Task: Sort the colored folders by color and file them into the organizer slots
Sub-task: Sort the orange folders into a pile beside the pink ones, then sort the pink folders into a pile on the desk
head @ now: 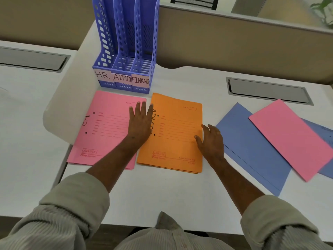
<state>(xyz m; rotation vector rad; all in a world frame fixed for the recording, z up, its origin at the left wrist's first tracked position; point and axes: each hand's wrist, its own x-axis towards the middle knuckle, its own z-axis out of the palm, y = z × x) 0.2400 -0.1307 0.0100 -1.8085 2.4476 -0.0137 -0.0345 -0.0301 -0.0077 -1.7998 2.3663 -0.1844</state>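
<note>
A blue three-slot organizer (124,51) labelled HR, ADMIN and FINANCE stands at the back of the white desk (171,195). In front of it lie a pink folder stack marked HR (104,130) and an orange stack marked ADMIN (176,134), side by side. My left hand (141,121) lies flat with straight fingers across the seam between the two stacks. At the orange stack's right edge rests my right hand (211,139), fingers spread. To the right, a blue folder (250,147) lies under a loose pink folder (292,138), with another blue folder (324,139) beneath at the far right.
Two grey cable-tray lids are set into the desk, one at the right (268,91) and one at the left (32,58). A beige partition (234,44) runs behind the desk. A plant (324,9) shows at the top right corner.
</note>
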